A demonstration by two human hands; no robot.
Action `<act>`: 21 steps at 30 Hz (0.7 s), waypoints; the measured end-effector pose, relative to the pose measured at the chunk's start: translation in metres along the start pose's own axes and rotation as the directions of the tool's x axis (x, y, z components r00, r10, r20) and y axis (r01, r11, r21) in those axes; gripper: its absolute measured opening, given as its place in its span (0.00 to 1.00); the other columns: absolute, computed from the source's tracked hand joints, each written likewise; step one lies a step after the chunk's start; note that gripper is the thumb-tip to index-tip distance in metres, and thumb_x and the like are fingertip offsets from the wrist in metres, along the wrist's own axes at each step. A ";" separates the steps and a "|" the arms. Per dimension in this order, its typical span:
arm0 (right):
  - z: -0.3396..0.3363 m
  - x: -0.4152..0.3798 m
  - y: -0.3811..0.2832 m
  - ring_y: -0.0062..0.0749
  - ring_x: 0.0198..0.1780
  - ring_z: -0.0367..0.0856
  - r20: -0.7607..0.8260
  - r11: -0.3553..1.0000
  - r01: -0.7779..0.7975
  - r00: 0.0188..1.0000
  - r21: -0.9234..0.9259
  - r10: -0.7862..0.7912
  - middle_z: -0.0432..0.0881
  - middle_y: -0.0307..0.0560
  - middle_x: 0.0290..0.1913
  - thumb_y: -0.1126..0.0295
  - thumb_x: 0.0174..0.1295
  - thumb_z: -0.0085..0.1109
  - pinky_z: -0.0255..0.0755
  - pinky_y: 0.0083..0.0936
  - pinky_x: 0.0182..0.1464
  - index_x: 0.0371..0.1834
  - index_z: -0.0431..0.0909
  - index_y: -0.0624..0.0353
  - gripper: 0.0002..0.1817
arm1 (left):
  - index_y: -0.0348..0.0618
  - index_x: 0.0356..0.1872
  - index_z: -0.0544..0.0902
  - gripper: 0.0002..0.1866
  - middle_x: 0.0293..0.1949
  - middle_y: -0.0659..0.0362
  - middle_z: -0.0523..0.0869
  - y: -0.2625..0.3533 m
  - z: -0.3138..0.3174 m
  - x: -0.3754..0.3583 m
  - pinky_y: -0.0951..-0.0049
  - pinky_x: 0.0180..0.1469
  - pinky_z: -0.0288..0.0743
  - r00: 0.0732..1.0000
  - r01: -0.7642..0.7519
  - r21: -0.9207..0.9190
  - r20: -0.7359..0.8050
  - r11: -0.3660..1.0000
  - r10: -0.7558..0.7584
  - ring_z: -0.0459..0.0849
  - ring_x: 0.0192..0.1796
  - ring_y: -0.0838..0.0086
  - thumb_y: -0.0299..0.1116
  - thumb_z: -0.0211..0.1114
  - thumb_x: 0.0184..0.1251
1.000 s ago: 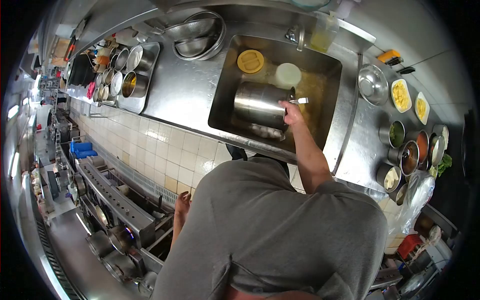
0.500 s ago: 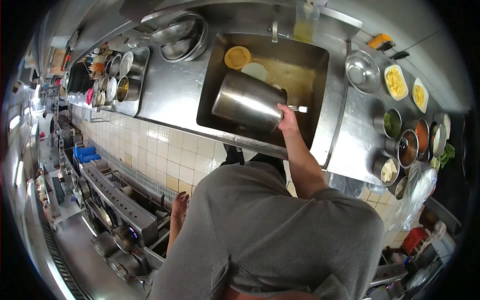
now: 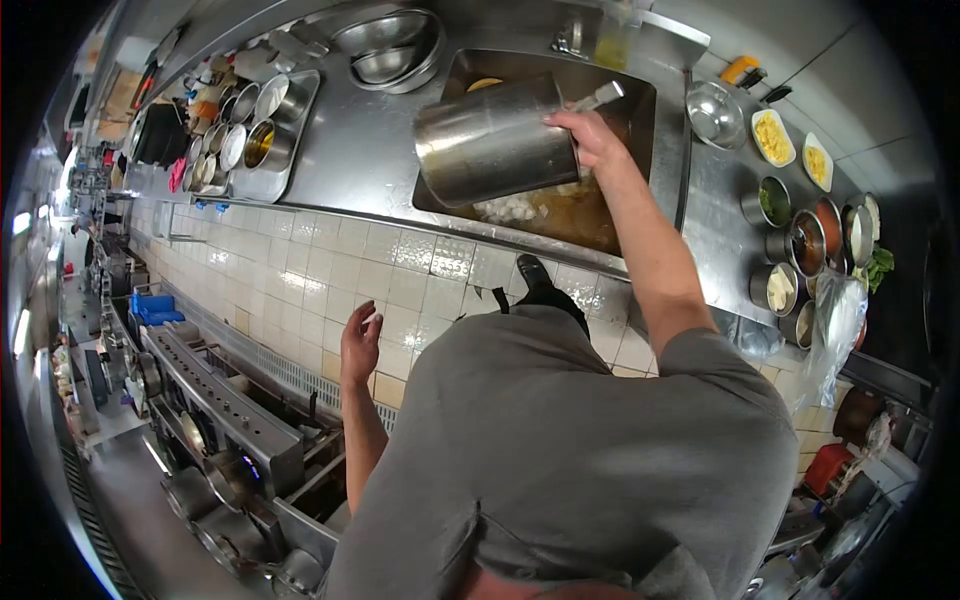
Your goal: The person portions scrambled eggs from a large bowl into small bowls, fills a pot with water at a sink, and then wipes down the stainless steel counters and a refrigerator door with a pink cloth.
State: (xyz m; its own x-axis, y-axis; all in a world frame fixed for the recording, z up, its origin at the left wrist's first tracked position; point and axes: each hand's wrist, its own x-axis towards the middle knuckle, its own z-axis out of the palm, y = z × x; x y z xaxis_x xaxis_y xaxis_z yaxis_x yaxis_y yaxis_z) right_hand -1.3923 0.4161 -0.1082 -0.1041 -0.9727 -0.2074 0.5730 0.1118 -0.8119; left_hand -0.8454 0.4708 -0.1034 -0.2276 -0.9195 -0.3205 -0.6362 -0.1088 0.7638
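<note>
R hand (image 3: 588, 138) grips s/s pot (image 3: 490, 145), tipped on its side over sink (image 3: 643, 140), approx. 12 o'clock of torso (image 3: 590, 430). L hand (image 3: 362, 345), approx. 10 o'clock, loosely spread. Whitish pcs (image 3: 510, 208) at pot's 6 o'clock.

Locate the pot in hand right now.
In the head view, the pot is at upper centre, tilted sideways over the sink, its right end in the right hand.

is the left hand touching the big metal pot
Apart. The head view shows tiled floor and a strip of the counter in the gap between the left hand and the metal pot.
</note>
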 end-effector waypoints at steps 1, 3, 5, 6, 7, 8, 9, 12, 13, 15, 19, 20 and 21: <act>0.022 -0.002 -0.011 0.33 0.41 0.84 -0.114 0.985 -0.012 0.993 -0.173 -0.008 0.84 0.50 0.40 0.71 0.59 0.65 0.78 0.27 0.46 0.46 0.79 0.72 0.16 | 0.38 0.65 0.73 0.25 0.59 0.52 0.81 0.009 -0.002 -0.003 0.66 0.58 0.76 1.000 0.007 -0.102 0.006 0.995 -0.007 0.81 0.57 0.65 0.40 0.62 0.73; 0.079 -0.020 -0.042 0.31 0.39 0.80 -0.166 0.876 -0.006 0.982 -0.483 -0.085 0.83 0.48 0.38 0.67 0.56 0.67 0.75 0.28 0.43 0.43 0.79 0.70 0.17 | 0.38 0.66 0.72 0.26 0.61 0.52 0.79 0.022 -0.005 -0.019 0.64 0.59 0.76 0.999 0.018 -0.311 0.031 0.950 -0.009 0.80 0.58 0.64 0.41 0.61 0.73; 0.135 -0.049 -0.069 0.31 0.40 0.78 -0.083 0.608 -0.068 0.997 -0.791 0.004 0.82 0.47 0.37 0.66 0.53 0.67 0.73 0.29 0.44 0.43 0.80 0.67 0.18 | 0.39 0.67 0.71 0.26 0.63 0.52 0.77 0.036 -0.008 -0.025 0.63 0.59 0.76 0.998 0.030 -0.508 0.056 0.861 -0.002 0.80 0.59 0.62 0.42 0.61 0.73; 0.130 -0.041 -0.059 0.35 0.41 0.78 -0.043 0.567 -0.038 0.999 -0.823 0.005 0.81 0.47 0.35 0.63 0.53 0.66 0.72 0.28 0.43 0.39 0.80 0.66 0.17 | 0.39 0.67 0.70 0.27 0.65 0.51 0.75 0.043 -0.011 -0.026 0.61 0.59 0.75 0.996 0.022 -0.563 0.085 0.826 0.031 0.78 0.61 0.61 0.44 0.59 0.74; 0.136 -0.040 -0.061 0.35 0.41 0.78 -0.050 0.554 -0.046 0.999 -0.831 0.008 0.81 0.47 0.35 0.63 0.53 0.66 0.72 0.28 0.43 0.39 0.80 0.66 0.17 | 0.40 0.67 0.70 0.28 0.66 0.51 0.73 0.053 -0.014 -0.027 0.59 0.60 0.75 0.991 0.020 -0.614 0.116 0.789 0.065 0.76 0.63 0.59 0.46 0.58 0.75; 0.145 -0.042 -0.064 0.38 0.41 0.78 0.198 0.277 0.197 0.980 -0.941 -0.023 0.81 0.50 0.36 0.61 0.53 0.64 0.72 0.30 0.43 0.38 0.81 0.67 0.18 | 0.40 0.67 0.70 0.28 0.66 0.51 0.73 0.068 -0.015 -0.027 0.59 0.60 0.75 0.990 0.027 -0.626 0.126 0.780 0.066 0.76 0.63 0.59 0.46 0.58 0.75; 0.155 -0.048 -0.067 0.41 0.40 0.79 0.432 -0.022 0.432 0.902 -0.901 0.026 0.82 0.53 0.37 0.59 0.54 0.63 0.73 0.32 0.44 0.36 0.81 0.68 0.19 | 0.40 0.67 0.70 0.29 0.67 0.50 0.72 0.089 -0.017 -0.026 0.56 0.61 0.75 0.986 0.003 -0.660 0.126 0.751 0.107 0.74 0.65 0.58 0.50 0.56 0.76; 0.233 -0.114 -0.075 0.48 0.34 0.83 0.467 -0.117 0.473 0.881 -0.873 0.077 0.84 0.60 0.31 0.59 0.54 0.61 0.75 0.40 0.40 0.38 0.83 0.68 0.20 | 0.40 0.67 0.69 0.31 0.68 0.50 0.71 0.142 -0.014 -0.017 0.49 0.63 0.73 0.972 0.031 -0.775 0.171 0.631 0.162 0.69 0.69 0.56 0.55 0.52 0.76; 0.265 -0.139 -0.085 0.49 0.34 0.83 0.420 -0.028 0.446 0.861 -0.895 0.287 0.83 0.61 0.30 0.59 0.54 0.60 0.75 0.43 0.39 0.37 0.82 0.70 0.20 | 0.40 0.67 0.69 0.33 0.68 0.50 0.70 0.158 -0.015 -0.016 0.46 0.64 0.71 0.969 0.092 -0.834 0.200 0.545 0.143 0.67 0.71 0.55 0.58 0.51 0.75; 0.275 -0.150 -0.059 0.57 0.39 0.83 0.650 -0.048 0.712 0.665 -0.701 0.368 0.83 0.64 0.33 0.68 0.52 0.56 0.75 0.46 0.42 0.36 0.81 0.69 0.15 | 0.38 0.66 0.70 0.32 0.68 0.52 0.71 0.180 -0.016 -0.031 0.52 0.53 0.80 0.977 0.082 -0.850 0.173 0.521 0.128 0.72 0.67 0.54 0.55 0.57 0.73; 0.283 -0.175 -0.021 0.55 0.42 0.84 0.744 -0.026 0.856 0.463 -0.516 0.482 0.86 0.59 0.36 0.71 0.49 0.55 0.76 0.47 0.45 0.37 0.85 0.62 0.14 | 0.36 0.59 0.74 0.26 0.58 0.53 0.77 0.160 -0.008 -0.071 0.59 0.35 0.88 0.998 0.049 -0.830 0.023 0.555 -0.054 0.80 0.57 0.59 0.46 0.63 0.70; 0.275 -0.177 -0.004 0.55 0.41 0.85 0.772 0.030 0.856 0.450 -0.516 0.449 0.86 0.57 0.35 0.72 0.49 0.56 0.76 0.47 0.44 0.36 0.85 0.60 0.12 | 0.36 0.54 0.75 0.22 0.52 0.54 0.78 0.136 -0.003 -0.077 0.56 0.36 0.88 0.994 0.032 -0.819 -0.034 0.572 -0.104 0.81 0.54 0.61 0.43 0.62 0.69; 0.267 -0.171 0.015 0.54 0.38 0.85 0.811 -0.009 0.909 0.377 -0.417 0.447 0.86 0.56 0.33 0.72 0.50 0.56 0.77 0.47 0.42 0.35 0.86 0.58 0.11 | 0.36 0.50 0.77 0.18 0.47 0.55 0.79 0.115 0.005 -0.082 0.54 0.37 0.89 0.982 0.011 -0.808 -0.103 0.588 -0.161 0.81 0.50 0.63 0.39 0.62 0.67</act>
State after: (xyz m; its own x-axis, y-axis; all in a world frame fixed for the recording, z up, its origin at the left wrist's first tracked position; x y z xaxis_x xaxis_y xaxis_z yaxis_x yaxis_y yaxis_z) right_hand -1.1486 0.5302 0.0608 0.8765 -0.4814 0.0013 -0.4388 -0.8001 -0.4090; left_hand -0.9034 0.5356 0.0074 -0.0448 -0.9241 -0.3796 0.2191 -0.3798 0.8987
